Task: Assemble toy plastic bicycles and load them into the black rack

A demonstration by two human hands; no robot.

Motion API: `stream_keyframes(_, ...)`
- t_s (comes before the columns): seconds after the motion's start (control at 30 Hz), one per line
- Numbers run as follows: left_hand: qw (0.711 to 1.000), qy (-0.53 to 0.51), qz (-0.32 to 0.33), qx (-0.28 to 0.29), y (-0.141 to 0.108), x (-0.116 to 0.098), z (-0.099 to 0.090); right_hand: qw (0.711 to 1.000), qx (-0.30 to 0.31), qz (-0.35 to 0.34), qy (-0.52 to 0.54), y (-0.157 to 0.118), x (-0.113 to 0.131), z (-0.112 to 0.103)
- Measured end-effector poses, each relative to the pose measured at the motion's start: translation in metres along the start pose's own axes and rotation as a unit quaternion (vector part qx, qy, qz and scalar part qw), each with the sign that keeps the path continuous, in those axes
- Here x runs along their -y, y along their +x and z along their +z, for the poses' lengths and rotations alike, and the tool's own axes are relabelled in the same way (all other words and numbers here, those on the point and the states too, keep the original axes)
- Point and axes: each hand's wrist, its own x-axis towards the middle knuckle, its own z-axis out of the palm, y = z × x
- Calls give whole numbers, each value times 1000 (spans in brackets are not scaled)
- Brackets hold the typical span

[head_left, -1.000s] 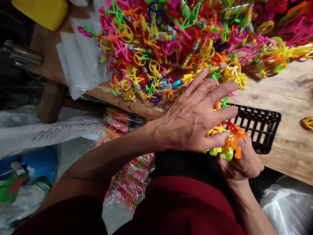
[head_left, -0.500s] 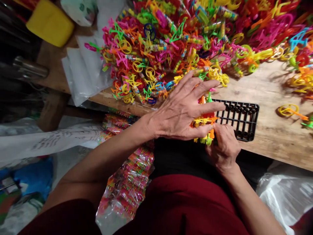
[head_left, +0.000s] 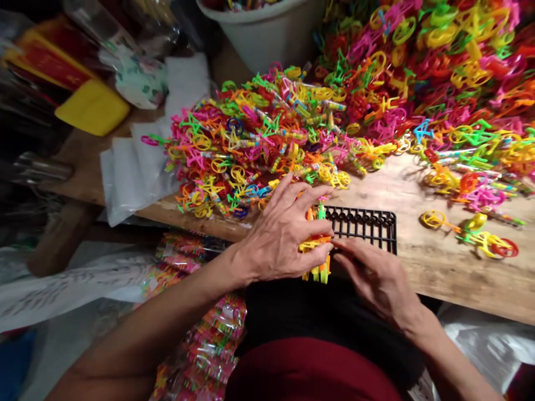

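My left hand (head_left: 284, 236) is lying spread wide, palm down, its fingers fanning over a row of small plastic toys (head_left: 314, 244) and pressing no visible grip around them. The toys are sitting at the left end of a black slotted rack (head_left: 394, 229), by the near edge of the counter (head_left: 438, 278). They are showing glossy, thin parts: orange and yellow in the middle, bright green with a pink tip toward the far side, and rounded yellow and lime wheels sticking out past the near edge. My right hand (head_left: 382, 278) is reaching in with fingers straight and the thumb slightly apart, fingertips meeting the toys; whether it is pinching one, I cannot tell.
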Motion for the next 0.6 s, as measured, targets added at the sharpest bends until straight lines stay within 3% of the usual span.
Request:
stream_keyframes(0.1, 1000, -4, -5, -4, 0, 0, 0, 993, -71, 29, -93, 33, -24, -23)
stream_keyframes(0.17, 1000, -12, -2, 6, -1, 1, -1, 977, -107, 51, -180, 62, -48, -25)
stream_keyframes(0.3, 999, -35, 18, 17, -3, 5, -3, 955, -67, 94, -274, 108, -88, -1)
stream_keyframes(0.4, 999, -35, 30, 27, -3, 8, -3, 947, -41, 128, -293, 119, -98, 6)
stream_keyframes(0.6, 999, -27, 35, 22, 2, 13, -2, 963, 37, 153, -220, 113, -87, -44)
